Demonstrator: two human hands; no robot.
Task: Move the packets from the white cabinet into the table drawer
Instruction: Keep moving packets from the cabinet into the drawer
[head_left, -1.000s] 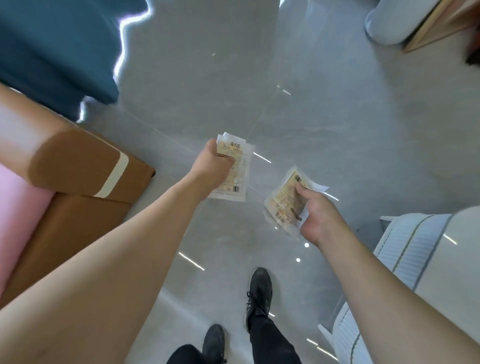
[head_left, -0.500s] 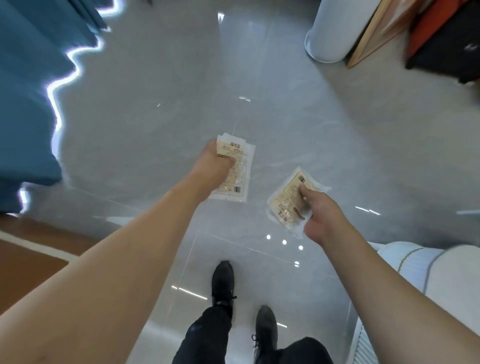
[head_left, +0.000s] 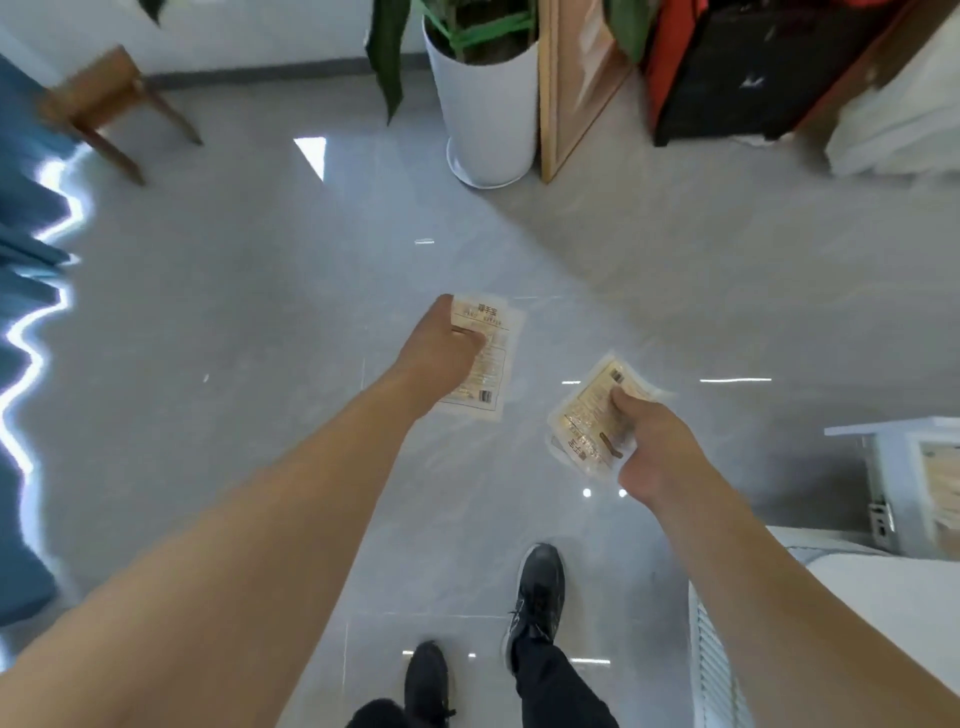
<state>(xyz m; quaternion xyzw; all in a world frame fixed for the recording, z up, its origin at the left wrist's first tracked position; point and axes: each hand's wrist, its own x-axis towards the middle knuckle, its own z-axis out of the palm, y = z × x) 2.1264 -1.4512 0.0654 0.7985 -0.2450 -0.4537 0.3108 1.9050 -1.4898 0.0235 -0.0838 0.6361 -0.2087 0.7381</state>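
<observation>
Beige packets carried over grey floor (head_left: 260, 312), one clamped in each hand.
Left hand (head_left: 436, 345) holds left packet (head_left: 491, 364) lengthwise away; right hand (head_left: 652, 449) holds right packet (head_left: 589, 415) diagonally. White planter (head_left: 488, 104) nearer than before.

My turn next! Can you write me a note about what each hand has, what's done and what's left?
Left hand: closed on one packet.
Right hand: closed on another packet.
Where: both are carried above the floor, mid-walk. An open white drawer shows at the right edge, with what looks like packets inside.
Done: two packets picked up.
Left: put both in the table drawer. The cabinet is out of view, so the rest can't be counted.
</observation>
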